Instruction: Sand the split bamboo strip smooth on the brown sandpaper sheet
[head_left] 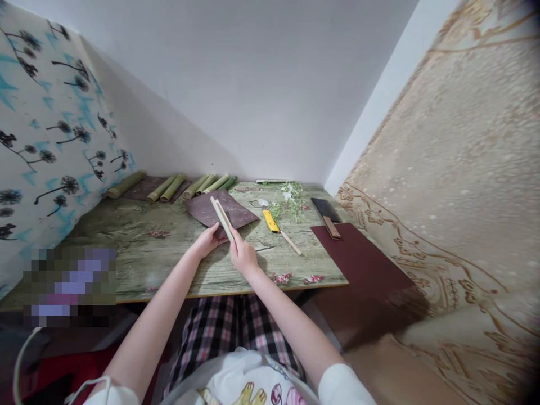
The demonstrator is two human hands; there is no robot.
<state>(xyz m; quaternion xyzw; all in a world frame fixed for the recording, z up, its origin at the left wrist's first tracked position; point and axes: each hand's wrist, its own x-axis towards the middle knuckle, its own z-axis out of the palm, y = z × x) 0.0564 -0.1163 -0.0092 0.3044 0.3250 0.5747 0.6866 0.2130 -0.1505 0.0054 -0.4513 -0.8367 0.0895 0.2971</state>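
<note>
Both my hands hold a pale split bamboo strip (221, 216) over the wood-grain table (169, 264). My left hand (207, 241) grips its near end from the left, fingers closed. My right hand (242, 253) pinches the same end from the right. The strip points away from me and lies over a dark purple-brown sheet (236, 212).
Several green bamboo tubes (185, 185) lie along the table's back edge by the wall. A yellow utility knife (270, 221), a thin stick (291, 243), green sprigs (291, 203), a cleaver (327, 214) and a dark red sheet (358, 256) sit to the right. A patterned curtain (42, 140) hangs left.
</note>
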